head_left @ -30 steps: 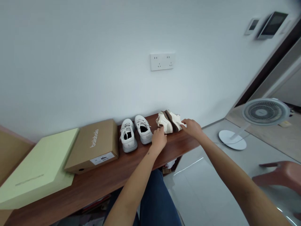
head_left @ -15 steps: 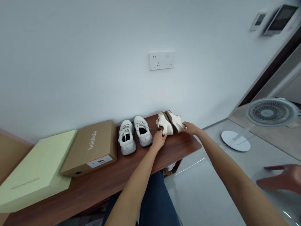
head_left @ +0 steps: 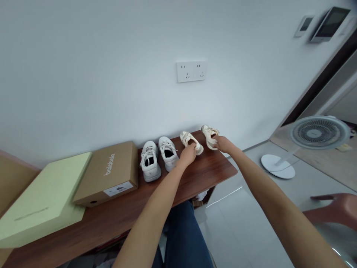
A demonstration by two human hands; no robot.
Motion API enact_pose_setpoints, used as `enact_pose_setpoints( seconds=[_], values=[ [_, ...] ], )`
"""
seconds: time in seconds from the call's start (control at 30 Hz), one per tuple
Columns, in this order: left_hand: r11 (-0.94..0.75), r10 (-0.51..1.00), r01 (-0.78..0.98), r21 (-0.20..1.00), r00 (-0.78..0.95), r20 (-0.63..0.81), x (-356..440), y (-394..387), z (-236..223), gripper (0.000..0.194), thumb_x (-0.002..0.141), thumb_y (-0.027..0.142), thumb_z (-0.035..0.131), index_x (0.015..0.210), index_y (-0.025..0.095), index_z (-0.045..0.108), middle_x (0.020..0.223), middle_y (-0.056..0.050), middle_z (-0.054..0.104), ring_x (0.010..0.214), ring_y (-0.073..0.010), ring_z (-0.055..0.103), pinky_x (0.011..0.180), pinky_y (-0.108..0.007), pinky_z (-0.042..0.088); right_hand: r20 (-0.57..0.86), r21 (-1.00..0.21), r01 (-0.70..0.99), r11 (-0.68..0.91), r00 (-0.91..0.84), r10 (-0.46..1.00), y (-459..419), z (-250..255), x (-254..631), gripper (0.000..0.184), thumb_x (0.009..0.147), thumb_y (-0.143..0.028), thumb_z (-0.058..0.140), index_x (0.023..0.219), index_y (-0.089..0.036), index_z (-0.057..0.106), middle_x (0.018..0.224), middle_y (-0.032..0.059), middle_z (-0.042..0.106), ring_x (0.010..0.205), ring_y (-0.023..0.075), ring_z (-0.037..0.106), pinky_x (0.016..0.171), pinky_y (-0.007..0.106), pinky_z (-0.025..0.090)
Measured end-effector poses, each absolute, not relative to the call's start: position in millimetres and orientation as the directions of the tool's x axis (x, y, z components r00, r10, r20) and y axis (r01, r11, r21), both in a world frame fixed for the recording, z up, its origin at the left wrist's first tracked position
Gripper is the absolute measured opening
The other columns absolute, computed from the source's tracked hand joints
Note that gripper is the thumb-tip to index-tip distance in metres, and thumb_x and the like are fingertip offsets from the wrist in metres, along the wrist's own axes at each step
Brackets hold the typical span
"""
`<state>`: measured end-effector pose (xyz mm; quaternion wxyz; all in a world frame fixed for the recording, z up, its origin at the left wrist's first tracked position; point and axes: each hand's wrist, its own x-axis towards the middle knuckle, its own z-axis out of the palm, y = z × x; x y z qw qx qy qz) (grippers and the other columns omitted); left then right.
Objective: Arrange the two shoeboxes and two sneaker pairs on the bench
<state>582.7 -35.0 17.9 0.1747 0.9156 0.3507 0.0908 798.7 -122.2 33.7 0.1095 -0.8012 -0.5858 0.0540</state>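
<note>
Two small cream sneakers are at the right end of a brown wooden shelf top [head_left: 206, 169], close to the wall. My left hand [head_left: 189, 154] is closed on the heel of the left cream sneaker [head_left: 187, 137], its fingers at the shoe's opening. The right cream sneaker [head_left: 208, 133] is gripped at its heel by my right hand [head_left: 222, 143]. Both of these shoes are sole down, toes to the wall, with a gap between them. Left of them stands a pair of larger white sneakers, one [head_left: 150, 163] beside the other [head_left: 168, 150].
A brown shoebox [head_left: 107, 167] and a pale green box [head_left: 47, 197] lie on the left of the shelf. A socket plate [head_left: 191, 71] is on the wall. To the right are a white fan [head_left: 319, 132] and a reddish stool [head_left: 337, 210] on the floor.
The cream sneakers were tipped on their sides, soles together. Now they are turned sole down and apart, and both hands have shifted towards the wall with them.
</note>
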Motion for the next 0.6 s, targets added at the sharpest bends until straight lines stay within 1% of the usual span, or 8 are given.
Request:
enact_pose_setpoints(
  seconds=[0.13,0.2,0.33,0.5,0.6],
  values=[
    [-0.762,0.611,0.587,0.272,0.791,0.003,587,-31,31,0.023,0.097,0.019,0.046,0.117,0.021,0.058,0.123,-0.013,0.066,0.117,-0.0256,0.062,0.092,-0.034,0.048,0.026,-0.141,0.953,-0.27,0.276,0.961,-112,39,786,0.043,0.085,-0.017,0.071,0.127,-0.017,0.059,0.122,0.016,0.069,0.112,0.0256,0.065,0.088,0.028,0.045],
    [-0.767,0.603,0.591,0.249,0.797,-0.033,589,-29,34,0.025,0.096,0.019,0.048,0.118,0.021,0.058,0.124,-0.014,0.066,0.117,-0.0266,0.063,0.094,-0.035,0.047,0.016,-0.112,0.961,-0.254,0.258,0.966,-106,39,779,0.043,0.085,-0.015,0.071,0.126,-0.017,0.06,0.124,0.0171,0.068,0.114,0.0272,0.064,0.089,0.03,0.046],
    [-0.753,0.604,0.606,0.257,0.791,-0.095,591,-27,34,0.028,0.095,0.02,0.05,0.121,0.02,0.059,0.123,-0.016,0.067,0.115,-0.0286,0.064,0.092,-0.036,0.049,-0.007,-0.097,0.965,-0.244,0.245,0.97,-97,35,767,0.045,0.086,-0.016,0.071,0.128,-0.017,0.058,0.124,0.0186,0.066,0.116,0.0283,0.063,0.09,0.031,0.047],
    [-0.747,0.612,0.617,0.247,0.784,-0.108,592,-24,31,0.031,0.094,0.016,0.048,0.124,0.02,0.057,0.123,-0.017,0.067,0.115,-0.0285,0.064,0.092,-0.036,0.049,-0.01,-0.084,0.972,-0.221,0.221,0.975,-94,31,762,0.044,0.086,-0.016,0.07,0.128,-0.016,0.058,0.126,0.0196,0.065,0.118,0.0298,0.062,0.09,0.033,0.048],
    [-0.739,0.62,0.627,0.246,0.776,-0.118,594,-22,29,0.032,0.094,0.017,0.048,0.125,0.019,0.056,0.123,-0.018,0.067,0.117,-0.0296,0.063,0.092,-0.038,0.049,-0.018,-0.071,0.973,-0.221,0.22,0.975,-92,28,762,0.042,0.087,-0.015,0.068,0.128,-0.016,0.058,0.126,0.0199,0.066,0.117,0.0302,0.062,0.089,0.033,0.049]
  ],
)
